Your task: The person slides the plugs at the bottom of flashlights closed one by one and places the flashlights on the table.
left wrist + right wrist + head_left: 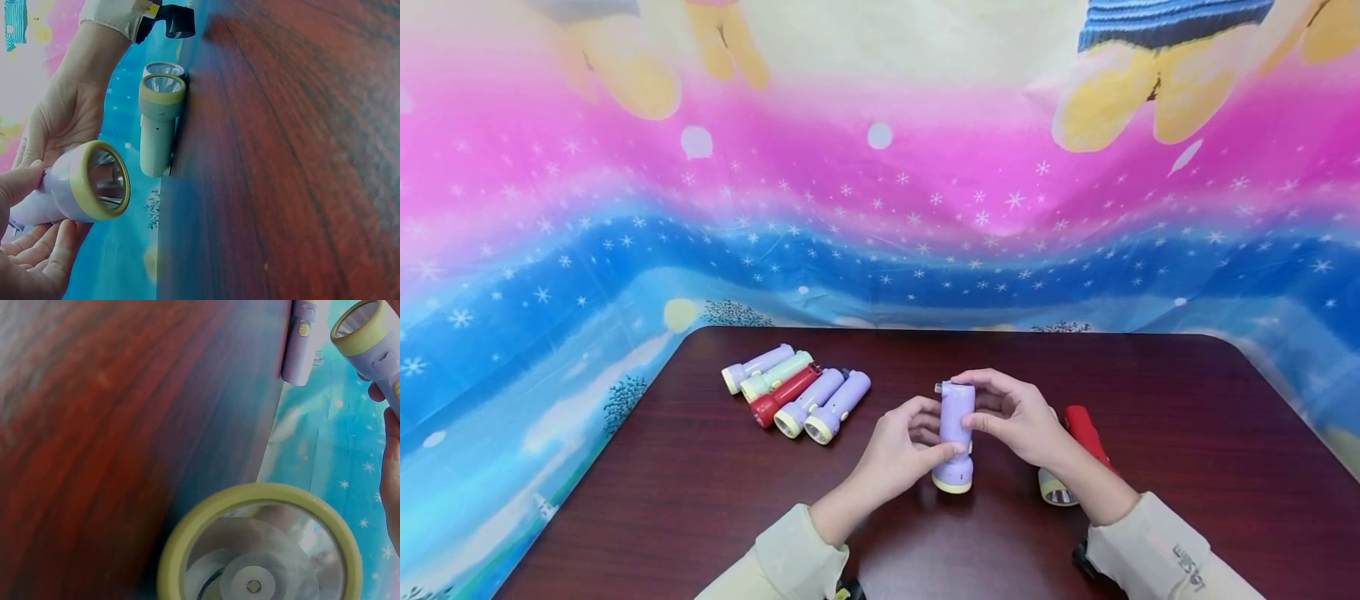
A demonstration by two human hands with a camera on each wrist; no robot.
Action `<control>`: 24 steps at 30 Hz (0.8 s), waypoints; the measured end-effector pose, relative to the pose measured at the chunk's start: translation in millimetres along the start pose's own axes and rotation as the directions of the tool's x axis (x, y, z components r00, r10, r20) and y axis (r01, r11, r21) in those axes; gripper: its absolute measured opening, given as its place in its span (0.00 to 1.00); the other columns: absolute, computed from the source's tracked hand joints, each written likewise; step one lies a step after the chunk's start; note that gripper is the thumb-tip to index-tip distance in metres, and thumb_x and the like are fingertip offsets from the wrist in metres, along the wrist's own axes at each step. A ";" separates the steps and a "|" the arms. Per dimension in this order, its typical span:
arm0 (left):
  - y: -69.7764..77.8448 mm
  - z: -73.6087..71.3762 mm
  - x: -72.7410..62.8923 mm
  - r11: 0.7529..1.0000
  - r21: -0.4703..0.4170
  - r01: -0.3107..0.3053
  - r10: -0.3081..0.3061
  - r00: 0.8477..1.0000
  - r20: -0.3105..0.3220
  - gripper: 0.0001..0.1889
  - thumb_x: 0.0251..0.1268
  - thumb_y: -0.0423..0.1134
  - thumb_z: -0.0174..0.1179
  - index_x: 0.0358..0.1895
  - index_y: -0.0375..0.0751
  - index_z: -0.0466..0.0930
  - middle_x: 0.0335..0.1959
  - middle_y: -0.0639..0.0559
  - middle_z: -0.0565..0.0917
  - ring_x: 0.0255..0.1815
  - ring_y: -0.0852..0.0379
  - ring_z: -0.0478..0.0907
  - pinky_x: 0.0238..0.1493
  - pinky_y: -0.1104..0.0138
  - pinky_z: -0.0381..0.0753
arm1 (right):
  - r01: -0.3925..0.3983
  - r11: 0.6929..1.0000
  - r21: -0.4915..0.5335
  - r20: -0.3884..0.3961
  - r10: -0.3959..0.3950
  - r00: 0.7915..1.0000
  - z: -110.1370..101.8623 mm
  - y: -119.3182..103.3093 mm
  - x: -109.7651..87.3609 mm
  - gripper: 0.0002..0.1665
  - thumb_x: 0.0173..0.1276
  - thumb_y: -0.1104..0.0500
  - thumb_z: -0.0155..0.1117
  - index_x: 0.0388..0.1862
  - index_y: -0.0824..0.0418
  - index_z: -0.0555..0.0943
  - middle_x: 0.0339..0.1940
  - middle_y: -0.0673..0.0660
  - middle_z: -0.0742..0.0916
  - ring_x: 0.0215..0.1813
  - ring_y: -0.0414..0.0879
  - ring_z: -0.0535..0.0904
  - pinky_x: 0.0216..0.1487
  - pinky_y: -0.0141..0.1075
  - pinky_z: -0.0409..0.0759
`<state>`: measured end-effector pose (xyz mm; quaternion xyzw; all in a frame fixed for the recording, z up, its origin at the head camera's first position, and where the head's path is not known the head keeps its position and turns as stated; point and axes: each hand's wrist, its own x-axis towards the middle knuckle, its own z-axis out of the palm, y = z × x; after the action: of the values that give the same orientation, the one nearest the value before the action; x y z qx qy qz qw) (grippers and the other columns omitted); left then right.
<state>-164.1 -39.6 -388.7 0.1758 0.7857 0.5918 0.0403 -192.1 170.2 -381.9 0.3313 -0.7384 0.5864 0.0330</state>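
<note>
A lavender flashlight (956,425) with a cream rim is held upright between both hands, lens end down, over the table. My left hand (895,446) grips its left side, thumb across the front of the body. My right hand (1018,417) holds the upper part, with fingers at the top end and thumb on the right side. A small piece juts out at the top left. In the left wrist view the flashlight's lens (107,178) faces outward; the right wrist view shows its head (369,337) at the upper right.
Several flashlights lie in a slanted row at the left: lavender, pale green, red (786,396), and more lavender. Under the right forearm lie a red flashlight (1082,429) and a pale-headed one (1051,485), partly hidden. The dark wooden table (700,500) meets a patterned cloth (880,200) behind.
</note>
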 end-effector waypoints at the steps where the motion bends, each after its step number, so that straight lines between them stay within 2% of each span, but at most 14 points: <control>1: 0.0 0.0 0.0 1.000 0.000 0.001 -0.001 1.000 0.001 0.22 0.56 0.38 0.74 0.52 0.36 0.78 0.42 0.43 0.89 0.39 0.56 0.85 0.42 0.74 0.84 | -0.002 1.000 -0.002 -0.001 0.002 1.000 -0.1 0.0 -0.1 0.27 0.61 0.72 0.69 0.60 0.69 0.75 0.52 0.37 0.83 0.47 0.37 0.86 0.46 0.32 0.86; 10: -0.8 1.2 -0.5 1.000 -0.015 0.012 -0.012 1.000 -0.004 0.23 0.56 0.38 0.74 0.53 0.36 0.78 0.43 0.44 0.89 0.38 0.56 0.85 0.43 0.72 0.85 | 0.004 1.000 -0.005 0.009 -0.004 1.000 -0.3 1.2 0.7 0.27 0.61 0.72 0.69 0.60 0.70 0.76 0.53 0.37 0.83 0.48 0.36 0.85 0.46 0.32 0.86; 24: -6.8 2.6 3.9 1.000 -0.006 -0.001 0.001 1.000 -0.011 0.21 0.55 0.37 0.74 0.51 0.35 0.78 0.40 0.43 0.89 0.37 0.58 0.84 0.41 0.74 0.84 | 0.004 1.000 -0.013 -0.025 -0.005 1.000 2.3 4.7 0.9 0.26 0.61 0.72 0.69 0.59 0.71 0.76 0.52 0.35 0.83 0.47 0.35 0.85 0.46 0.30 0.85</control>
<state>-168.6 -37.5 -395.3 0.1731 0.7841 0.5949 0.0362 -194.5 168.1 -386.1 0.3254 -0.7409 0.5858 0.0457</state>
